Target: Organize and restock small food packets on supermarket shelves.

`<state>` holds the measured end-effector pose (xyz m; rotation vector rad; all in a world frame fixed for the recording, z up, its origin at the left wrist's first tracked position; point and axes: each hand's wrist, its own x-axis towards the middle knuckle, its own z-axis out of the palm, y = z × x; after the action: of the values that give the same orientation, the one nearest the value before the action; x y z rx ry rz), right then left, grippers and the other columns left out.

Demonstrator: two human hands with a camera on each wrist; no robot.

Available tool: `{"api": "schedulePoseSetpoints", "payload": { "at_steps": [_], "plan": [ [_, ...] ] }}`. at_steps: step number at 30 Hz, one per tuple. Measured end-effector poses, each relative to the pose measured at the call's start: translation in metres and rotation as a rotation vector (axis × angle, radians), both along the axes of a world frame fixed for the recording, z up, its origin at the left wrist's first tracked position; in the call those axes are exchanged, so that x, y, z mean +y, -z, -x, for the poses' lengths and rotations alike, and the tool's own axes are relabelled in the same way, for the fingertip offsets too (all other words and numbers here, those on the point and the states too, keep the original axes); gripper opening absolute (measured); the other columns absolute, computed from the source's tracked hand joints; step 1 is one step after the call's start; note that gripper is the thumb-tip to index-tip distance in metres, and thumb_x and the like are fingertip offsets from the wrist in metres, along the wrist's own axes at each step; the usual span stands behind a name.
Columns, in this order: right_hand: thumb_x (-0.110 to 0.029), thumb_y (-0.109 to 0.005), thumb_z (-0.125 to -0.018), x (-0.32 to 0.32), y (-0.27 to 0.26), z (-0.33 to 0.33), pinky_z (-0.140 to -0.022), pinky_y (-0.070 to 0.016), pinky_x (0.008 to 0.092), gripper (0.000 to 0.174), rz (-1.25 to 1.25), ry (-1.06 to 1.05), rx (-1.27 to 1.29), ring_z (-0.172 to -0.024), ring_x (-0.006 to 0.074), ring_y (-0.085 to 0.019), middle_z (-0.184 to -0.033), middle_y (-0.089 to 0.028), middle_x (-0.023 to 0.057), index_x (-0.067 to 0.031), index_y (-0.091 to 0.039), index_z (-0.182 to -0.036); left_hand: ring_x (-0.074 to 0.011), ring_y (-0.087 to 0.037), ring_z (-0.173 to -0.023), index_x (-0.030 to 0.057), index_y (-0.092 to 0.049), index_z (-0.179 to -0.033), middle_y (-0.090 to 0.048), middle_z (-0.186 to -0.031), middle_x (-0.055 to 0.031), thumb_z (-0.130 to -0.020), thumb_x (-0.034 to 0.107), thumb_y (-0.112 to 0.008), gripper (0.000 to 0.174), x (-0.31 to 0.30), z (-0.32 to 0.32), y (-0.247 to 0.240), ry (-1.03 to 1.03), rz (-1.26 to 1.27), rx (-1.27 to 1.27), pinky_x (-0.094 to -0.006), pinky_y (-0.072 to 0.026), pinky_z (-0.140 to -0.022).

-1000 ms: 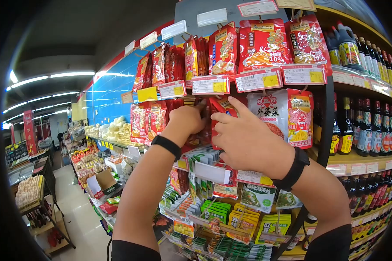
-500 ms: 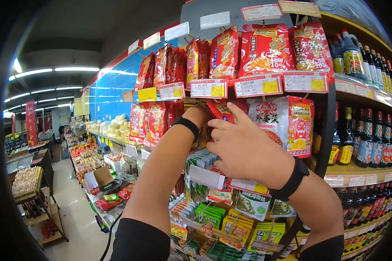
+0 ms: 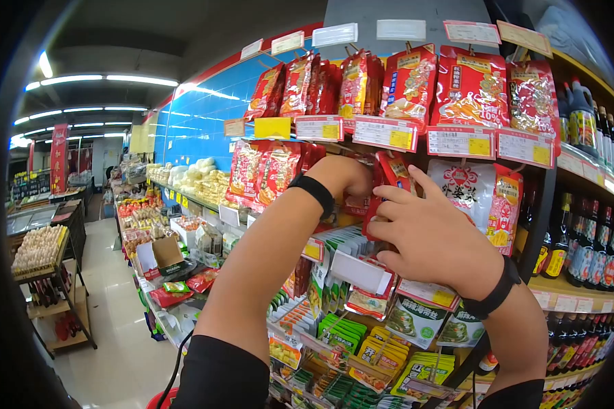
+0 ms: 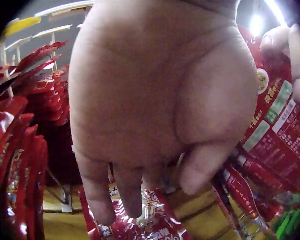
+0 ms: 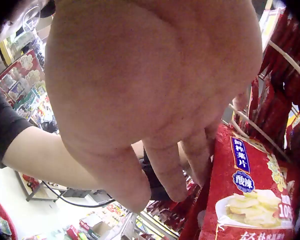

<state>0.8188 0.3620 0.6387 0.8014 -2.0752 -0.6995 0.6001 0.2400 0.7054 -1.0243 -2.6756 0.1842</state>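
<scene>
My left hand (image 3: 351,178) reaches in among the red packets on the middle row of hooks. In the left wrist view its fingers (image 4: 96,192) extend down over the front of a shiny red packet (image 4: 157,225), thumb apart from them. To the right, my right hand (image 3: 430,228) presses against a red pickled mustard packet (image 3: 394,169) with its fingers spread. The right wrist view shows that packet's front (image 5: 250,200) with pickle slices pictured; its printed back (image 4: 285,137) faces the left wrist camera. Both wrists wear black bands.
More red packets (image 3: 276,170) hang at the left, with another row (image 3: 467,88) above behind price tags. A silver-white packet (image 3: 467,187) hangs right of the right hand. Green and yellow packets (image 3: 382,347) fill the lower hooks. Sauce bottles (image 3: 563,228) line shelves at right.
The view has swung left, so the rack appears farther right. My left hand went deeper among the packets, then came partly back into sight; my right hand keeps its place at the packet.
</scene>
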Motion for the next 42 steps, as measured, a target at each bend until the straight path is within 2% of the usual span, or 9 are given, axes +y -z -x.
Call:
{"api": "schedulePoseSetpoints", "payload": {
  "at_steps": [12, 15, 16, 19, 23, 31, 36, 39, 42],
  "plan": [
    [-0.032, -0.07, -0.082, -0.007, 0.003, 0.002, -0.119, -0.0279, 0.0565, 0.029, -0.012, 0.006, -0.013, -0.129, 0.0245, -0.053, -0.106, -0.069, 0.0079, -0.0098, -0.075, -0.1, -0.0347, -0.069, -0.104, 0.0071, -0.071, -0.119, -0.07, -0.119, -0.0195, -0.085, 0.031, -0.064, 0.043, -0.016, -0.021, 0.007, -0.012, 0.056, 0.102, -0.0442, -0.0548, -0.087],
    [-0.031, -0.071, -0.082, -0.011, 0.005, 0.0, -0.119, -0.0279, 0.0565, 0.029, 0.001, 0.001, 0.005, -0.128, 0.0248, -0.054, -0.105, -0.069, 0.0083, -0.0094, -0.075, -0.099, -0.033, -0.071, -0.101, 0.0079, -0.078, -0.102, -0.072, -0.111, -0.0202, -0.073, 0.015, -0.066, 0.032, -0.03, -0.048, 0.012, -0.012, -0.045, 0.176, -0.0444, -0.0561, -0.085],
    [-0.031, -0.068, -0.083, -0.017, 0.002, -0.006, -0.119, -0.0271, 0.0585, 0.035, -0.036, 0.127, -0.048, -0.131, 0.0256, -0.053, -0.119, -0.068, 0.0066, -0.0125, -0.072, -0.113, -0.0346, -0.071, -0.1, 0.0075, -0.077, -0.104, -0.072, -0.11, -0.0206, -0.076, 0.015, -0.064, 0.032, -0.038, -0.064, 0.015, 0.04, -0.026, 0.229, -0.0463, -0.056, -0.084],
    [-0.029, -0.069, -0.083, -0.019, 0.007, -0.011, -0.119, -0.027, 0.058, 0.035, -0.045, 0.106, -0.058, -0.131, 0.0252, -0.053, -0.123, -0.066, 0.0071, -0.0129, -0.072, -0.113, -0.0371, -0.068, -0.097, 0.0049, -0.069, -0.115, -0.07, -0.109, -0.0187, -0.086, 0.016, -0.059, 0.032, -0.079, -0.091, 0.045, 0.215, -0.189, 0.349, -0.0481, -0.0542, -0.082],
    [-0.026, -0.071, -0.081, -0.028, 0.01, -0.016, -0.119, -0.027, 0.0578, 0.033, -0.039, 0.114, -0.093, -0.132, 0.0245, -0.052, -0.126, -0.065, 0.0072, -0.0131, -0.071, -0.112, -0.0372, -0.067, -0.097, 0.0037, -0.066, -0.109, -0.069, -0.106, -0.0179, -0.084, 0.004, -0.056, 0.027, -0.142, -0.129, 0.103, 0.555, -0.491, 0.481, -0.0462, -0.0546, -0.082],
    [-0.023, -0.072, -0.079, -0.037, 0.015, -0.006, -0.12, -0.0269, 0.0579, 0.036, -0.025, 0.109, -0.111, -0.132, 0.0247, -0.052, -0.125, -0.063, 0.0075, -0.0129, -0.068, -0.113, -0.0327, -0.069, -0.097, 0.004, -0.067, -0.115, -0.07, -0.111, -0.0134, -0.09, 0.006, -0.06, 0.026, -0.201, -0.147, 0.209, 0.827, -0.601, -0.01, -0.0414, -0.0557, -0.084],
    [-0.023, -0.072, -0.079, -0.048, 0.019, -0.009, -0.12, -0.0277, 0.0564, 0.039, -0.026, 0.089, -0.092, -0.132, 0.0254, -0.051, -0.125, -0.063, 0.0082, -0.012, -0.067, -0.115, -0.0348, -0.067, -0.095, 0.0054, -0.068, -0.115, -0.069, -0.105, -0.0148, -0.097, 0.017, -0.061, 0.022, -0.225, -0.099, 0.252, 0.643, -0.692, -0.199, -0.0419, -0.0543, -0.084],
    [-0.021, -0.072, -0.077, -0.058, 0.023, -0.02, -0.118, -0.0283, 0.0577, 0.039, 0.001, 0.088, -0.108, -0.131, 0.0274, -0.053, -0.125, -0.063, 0.0091, -0.0117, -0.068, -0.115, -0.0262, -0.069, -0.091, 0.0043, -0.069, -0.115, -0.071, -0.106, -0.0132, -0.094, 0.01, -0.064, 0.023, -0.234, -0.057, 0.27, 0.356, -0.843, -0.316, -0.0359, -0.0546, -0.079],
    [-0.022, -0.072, -0.073, -0.063, 0.036, -0.038, -0.117, -0.0268, 0.0601, 0.043, 0.039, 0.119, -0.13, -0.129, 0.033, -0.055, -0.127, -0.064, 0.0091, -0.0132, -0.069, -0.115, -0.0214, -0.069, -0.095, 0.0036, -0.064, -0.122, -0.07, -0.111, -0.0103, -0.094, 0.013, -0.067, 0.03, -0.228, -0.013, 0.287, 0.31, -1.016, -0.19, -0.0346, -0.0541, -0.08]
  ]
}}
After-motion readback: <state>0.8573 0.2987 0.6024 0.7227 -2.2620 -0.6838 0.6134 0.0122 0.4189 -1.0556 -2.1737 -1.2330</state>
